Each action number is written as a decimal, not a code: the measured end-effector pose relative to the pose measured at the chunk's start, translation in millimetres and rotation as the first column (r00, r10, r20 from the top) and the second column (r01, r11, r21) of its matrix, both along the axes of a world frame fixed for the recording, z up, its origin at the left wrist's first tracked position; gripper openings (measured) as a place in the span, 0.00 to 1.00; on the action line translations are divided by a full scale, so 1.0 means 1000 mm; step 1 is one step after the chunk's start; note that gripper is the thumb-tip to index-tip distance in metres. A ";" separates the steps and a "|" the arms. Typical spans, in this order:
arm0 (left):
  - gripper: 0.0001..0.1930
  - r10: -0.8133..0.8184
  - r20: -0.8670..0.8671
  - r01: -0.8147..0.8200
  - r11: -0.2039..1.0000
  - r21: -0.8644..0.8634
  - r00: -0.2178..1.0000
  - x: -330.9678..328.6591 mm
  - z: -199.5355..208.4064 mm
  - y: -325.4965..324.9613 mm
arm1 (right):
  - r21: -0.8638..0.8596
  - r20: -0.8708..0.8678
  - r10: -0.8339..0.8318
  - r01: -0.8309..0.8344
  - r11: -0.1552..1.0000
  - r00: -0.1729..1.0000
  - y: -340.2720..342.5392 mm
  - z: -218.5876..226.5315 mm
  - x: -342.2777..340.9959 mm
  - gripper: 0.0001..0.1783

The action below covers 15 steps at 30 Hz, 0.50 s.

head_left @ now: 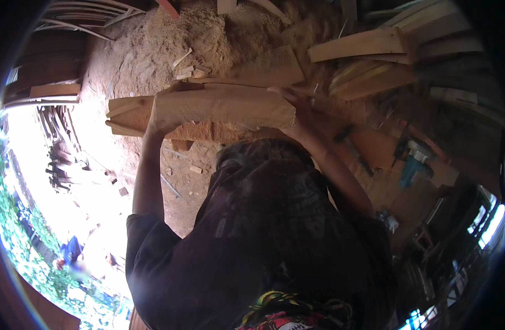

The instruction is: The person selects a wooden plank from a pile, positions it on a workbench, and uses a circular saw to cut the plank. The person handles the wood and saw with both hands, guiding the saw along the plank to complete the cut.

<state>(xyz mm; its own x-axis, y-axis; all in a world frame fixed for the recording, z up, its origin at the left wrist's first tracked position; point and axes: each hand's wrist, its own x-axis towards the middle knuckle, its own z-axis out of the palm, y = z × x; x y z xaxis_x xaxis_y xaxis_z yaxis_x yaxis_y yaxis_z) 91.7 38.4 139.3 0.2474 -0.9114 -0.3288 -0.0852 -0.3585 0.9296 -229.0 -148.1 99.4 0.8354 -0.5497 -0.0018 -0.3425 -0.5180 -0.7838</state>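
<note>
while left fingers [185, 86] and right fingers [289, 95] clasp board [225, 105], sawdust [181, 36] coats ground [194, 190], planks [358, 45] lying beyond

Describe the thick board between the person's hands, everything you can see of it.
The thick board is pale tan and looks like bare, sawn wood. It lies crosswise in front of the torso, its broad face toward the camera; its slight bend may come from the lens. The lower edge looks rough. The left hand holds its left end, the right hand its right. Whether it touches the lumber beneath is unclear.
</note>
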 end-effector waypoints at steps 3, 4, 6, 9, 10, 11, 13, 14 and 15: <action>0.35 -0.110 0.099 0.106 0.993 0.049 0.989 0.008 -0.001 -0.003 | -0.058 0.012 -0.002 0.003 0.998 1.000 0.003 -0.001 0.004 0.27; 0.34 -0.133 0.095 0.129 0.991 0.047 0.987 0.009 -0.001 -0.006 | -0.086 0.000 0.003 -0.003 0.996 1.000 0.004 0.004 0.003 0.29; 0.34 -0.175 0.102 0.169 0.983 0.065 0.979 0.015 -0.005 -0.011 | 0.024 -0.018 -0.079 0.079 0.997 0.997 0.009 0.021 0.010 0.29; 0.36 -0.268 0.184 0.251 0.962 0.111 0.946 0.025 -0.022 -0.015 | 0.175 -0.087 -0.108 0.122 0.977 0.990 0.010 0.022 0.015 0.33; 0.36 -0.308 0.238 0.287 0.950 0.118 0.921 0.029 -0.030 -0.018 | 0.221 -0.120 -0.101 0.125 0.967 0.988 0.010 0.020 0.014 0.36; 0.36 -0.347 0.290 0.323 0.938 0.128 0.892 0.032 -0.038 -0.020 | 0.259 -0.155 -0.101 0.139 0.956 0.983 0.010 0.021 0.015 0.36; 0.37 -0.352 0.363 0.329 0.936 0.126 0.862 0.034 -0.060 -0.016 | 0.326 -0.223 -0.102 0.173 0.930 0.970 0.008 0.026 0.019 0.36; 0.37 -0.352 0.368 0.331 0.936 0.123 0.861 0.034 -0.073 -0.015 | 0.318 -0.242 -0.093 0.170 0.933 0.966 0.006 0.026 0.021 0.37; 0.37 -0.353 0.375 0.332 0.936 0.121 0.857 0.035 -0.085 -0.013 | 0.310 -0.261 -0.083 0.165 0.936 0.962 0.005 0.026 0.023 0.37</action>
<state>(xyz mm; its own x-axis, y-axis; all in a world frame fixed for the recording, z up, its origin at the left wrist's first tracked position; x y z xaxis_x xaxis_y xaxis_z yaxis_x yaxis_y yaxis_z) 126.8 25.2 54.5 0.0390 -0.9466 -0.3201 -0.5576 -0.2865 0.7791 -206.4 -143.5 125.5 0.7122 -0.5837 -0.3900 -0.5863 -0.1891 -0.7877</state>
